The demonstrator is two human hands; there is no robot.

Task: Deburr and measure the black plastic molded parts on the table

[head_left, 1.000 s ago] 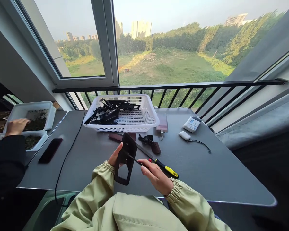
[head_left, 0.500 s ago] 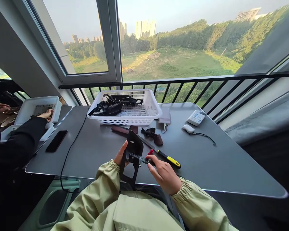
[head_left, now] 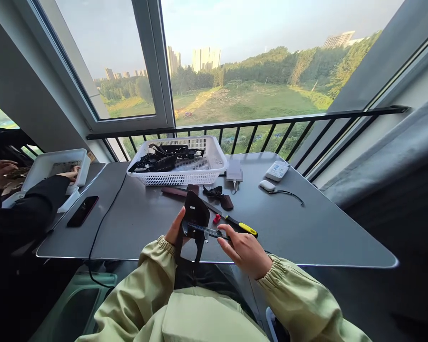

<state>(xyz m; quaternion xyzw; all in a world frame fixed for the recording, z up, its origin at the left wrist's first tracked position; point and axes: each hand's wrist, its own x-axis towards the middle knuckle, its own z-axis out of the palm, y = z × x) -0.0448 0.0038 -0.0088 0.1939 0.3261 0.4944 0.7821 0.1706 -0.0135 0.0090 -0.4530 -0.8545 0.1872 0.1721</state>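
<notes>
My left hand (head_left: 174, 229) grips a black plastic part (head_left: 193, 216) with a rectangular cut-out, holding it upright over the near edge of the grey table (head_left: 317, 237). My right hand (head_left: 245, 249) is closed on a metal caliper (head_left: 204, 230), whose jaws sit across the part. Just behind my right hand, a screwdriver with a yellow and black handle (head_left: 240, 226) lies on the table.
A white basket (head_left: 214, 164) holds several black plastic parts at the back. Dark small pieces (head_left: 217, 194), a white device (head_left: 277, 170) and a white mouse-like object (head_left: 267, 185) lie nearby. At left, another person's hands work at white trays (head_left: 53, 161); a phone (head_left: 82, 211) lies there.
The caliper has come onto the black part, where one second ago my right hand held a thin tool against it. The part sits slightly lower and nearer me. The view has shifted.
</notes>
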